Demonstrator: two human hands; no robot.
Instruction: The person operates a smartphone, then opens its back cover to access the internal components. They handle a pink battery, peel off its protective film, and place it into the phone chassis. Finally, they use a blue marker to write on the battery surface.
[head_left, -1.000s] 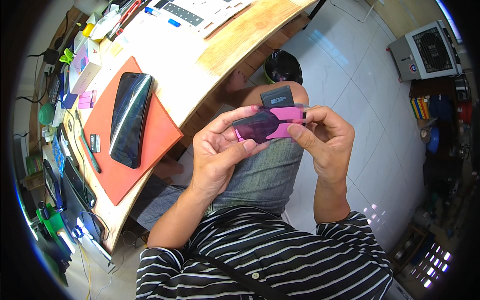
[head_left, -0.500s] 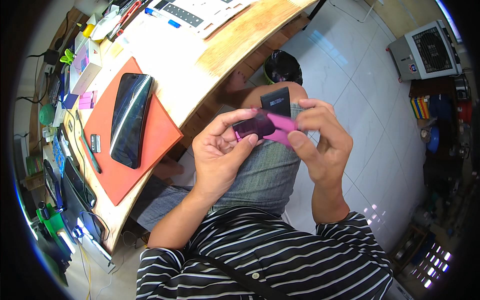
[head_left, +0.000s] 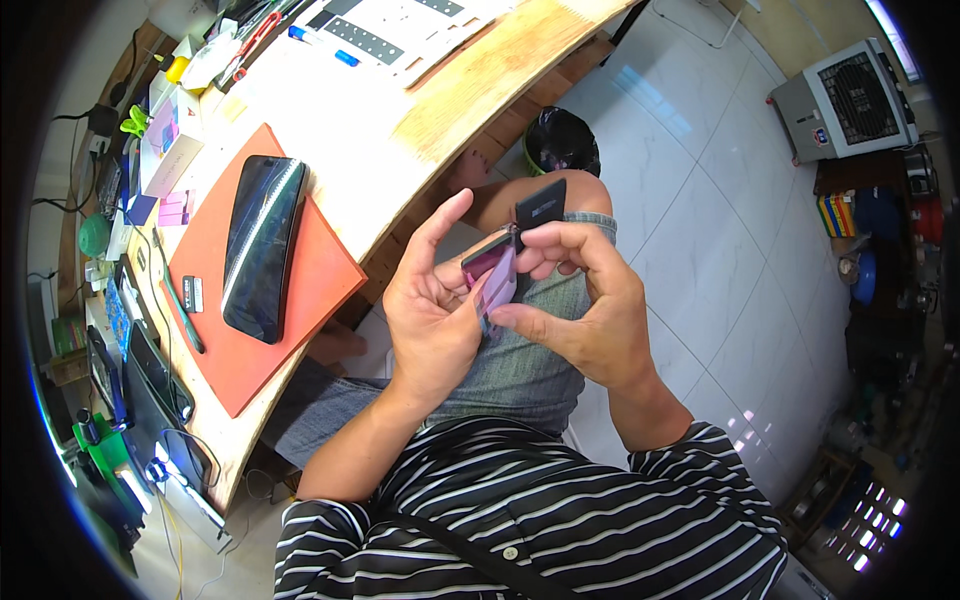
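Note:
Above my lap, my left hand [head_left: 432,310] holds a flat black piece with a pink face that looks like a phone battery [head_left: 490,250], its thumb bent over the lower side and its index finger raised. A thin pink-purple film [head_left: 500,284] stands folded up from that face. My right hand [head_left: 595,305] has the film between its thumb and curled fingers. A second flat black rectangle [head_left: 540,205] juts out beyond my right fingers; whether it is joined to the first cannot be made out.
To the left, a black phone [head_left: 262,250] lies on an orange mat [head_left: 335,265] upon the wooden table [head_left: 350,150]. Beside it are a teal pry tool [head_left: 190,325] and a small dark card [head_left: 192,294]. A bin with a black liner [head_left: 562,140] stands past my knee.
My right hand has moved left and closer to my left hand. The pink film, stretched rightward before, now stands folded between the hands. My left index finger has lifted off the battery.

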